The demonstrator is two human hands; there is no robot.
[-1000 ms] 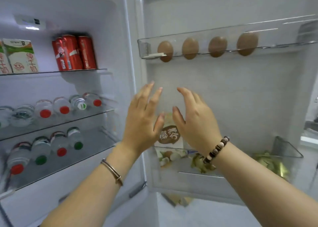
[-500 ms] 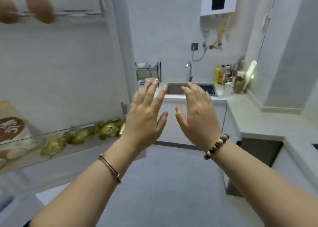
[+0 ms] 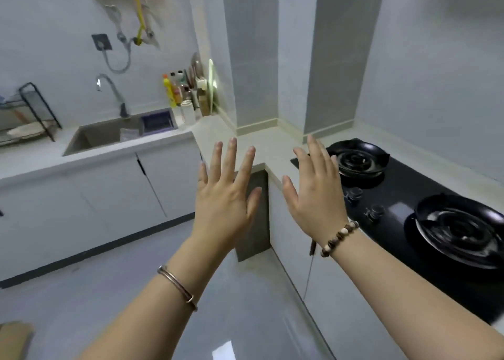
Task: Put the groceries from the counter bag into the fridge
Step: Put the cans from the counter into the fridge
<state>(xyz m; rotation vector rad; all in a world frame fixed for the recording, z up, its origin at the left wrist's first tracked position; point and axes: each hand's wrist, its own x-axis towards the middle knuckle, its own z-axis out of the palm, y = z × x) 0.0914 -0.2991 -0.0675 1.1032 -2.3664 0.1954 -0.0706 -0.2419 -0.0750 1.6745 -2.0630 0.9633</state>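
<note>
Fronting a pale counter (image 3: 218, 132) (black hob (image 3: 406, 193) inset), spread hands (image 3: 223, 204) (image 3: 317, 204).

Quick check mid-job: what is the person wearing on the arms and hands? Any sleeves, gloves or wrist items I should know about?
No sleeves and no gloves: both forearms are bare as far as the view shows. The left hand has a thin, coppery metal bangle at its wrist. The right hand has a bead bracelet at its wrist, with round brown and pale beads.
</note>
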